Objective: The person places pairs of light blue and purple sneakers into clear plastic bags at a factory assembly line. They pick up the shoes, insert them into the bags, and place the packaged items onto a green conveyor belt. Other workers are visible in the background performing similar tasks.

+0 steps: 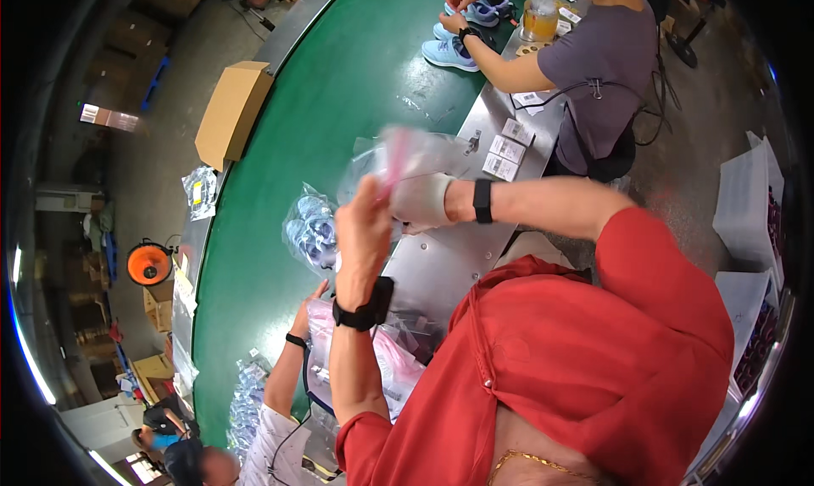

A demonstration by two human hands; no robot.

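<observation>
My left hand (363, 225), bare, is raised over the belt with its fingers closed on a clear plastic bag (360, 166) that has a pink strip along it. The bag and strip are smeared by motion. My right hand (421, 199), in a pale glove, is close beside the left, against the bag; its fingers are hidden behind the plastic and my left hand. Past my left hand, a clear bag of light-blue shoes (314, 230) lies on the green conveyor belt (254, 274).
Small white labelled boxes (506, 157) lie on the metal ledge (454, 257). A co-worker handles light-blue shoes (449, 52) at the far right. Another person reaches in from the lower left, near pink-wrapped items (394, 359). A cardboard box (233, 113) stands at the belt's far edge.
</observation>
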